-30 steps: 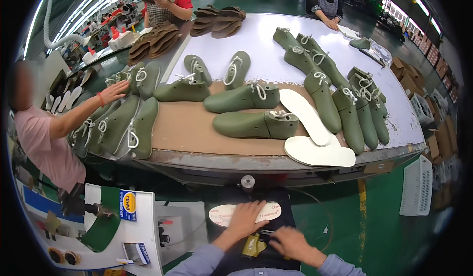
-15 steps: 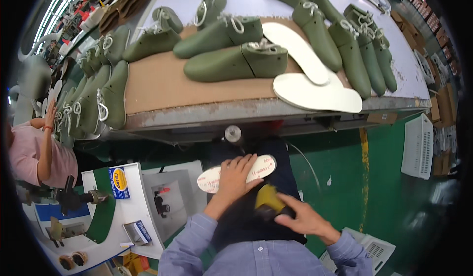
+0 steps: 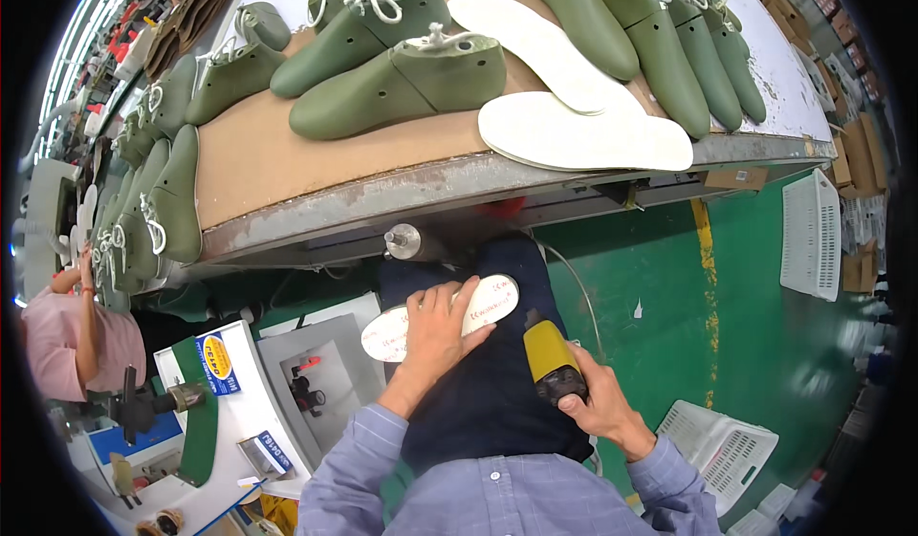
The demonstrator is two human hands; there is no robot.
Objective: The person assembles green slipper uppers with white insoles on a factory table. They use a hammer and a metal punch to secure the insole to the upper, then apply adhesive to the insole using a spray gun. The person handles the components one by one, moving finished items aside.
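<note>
My left hand point(image 3: 435, 330) lies flat on a white insole point(image 3: 483, 308) that rests on the dark blue cloth over my lap point(image 3: 488, 393). Its fingers spread across the insole's middle. My right hand point(image 3: 598, 397) is closed around a yellow and black hand tool point(image 3: 547, 361), held just right of the insole with the yellow end toward it. Both blue sleeves come in from the lower edge.
A grey table edge point(image 3: 430, 192) runs above my lap. On it stand several green shoe lasts point(image 3: 402, 82) and two white insoles point(image 3: 583, 134). A white machine stand point(image 3: 239, 412) is at my left; a person in pink point(image 3: 72, 340) works beyond it. White baskets point(image 3: 717, 445) lie on the green floor.
The view has dropped from the table toward my lap. My left hand stays on the insole while my right hand has drawn the yellow tool to the insole's right.
</note>
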